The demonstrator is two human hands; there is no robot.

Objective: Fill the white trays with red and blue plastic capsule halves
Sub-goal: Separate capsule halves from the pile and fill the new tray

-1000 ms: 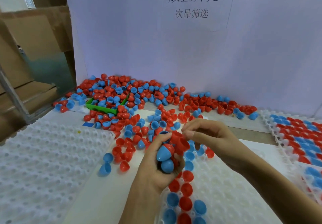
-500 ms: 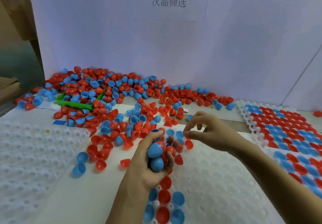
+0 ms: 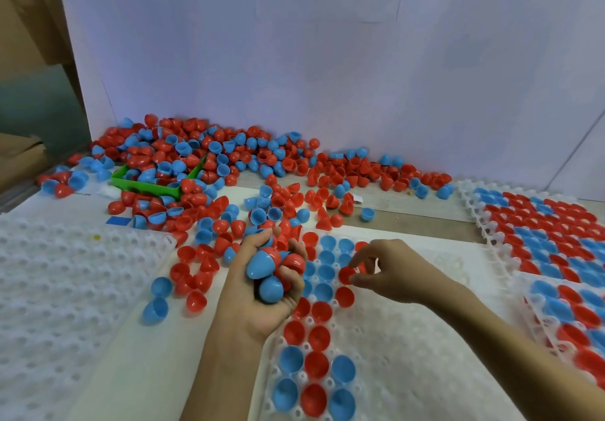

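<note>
A white tray [image 3: 425, 348] lies in front of me, its left columns holding red and blue capsule halves. My left hand [image 3: 262, 296] hovers over the tray's left edge and grips a handful of capsule halves [image 3: 271, 270], blue ones at the front. My right hand [image 3: 389, 270] is just to its right, low over the tray, pinching a red capsule half [image 3: 345, 275] between thumb and forefinger. A large loose pile of red and blue halves [image 3: 229, 171] covers the table behind the tray.
An unfilled white tray [image 3: 52, 289] lies at the left. Filled trays [image 3: 550, 234] sit at the right, one overlapping another. A green bin [image 3: 147, 185] sits in the pile at back left. A white wall with a paper sign stands behind. Cardboard boxes are at far left.
My right hand has dropped from near the left hand down to the tray with a red half. The left hand keeps its handful. The camera has shifted right and tilted down.
</note>
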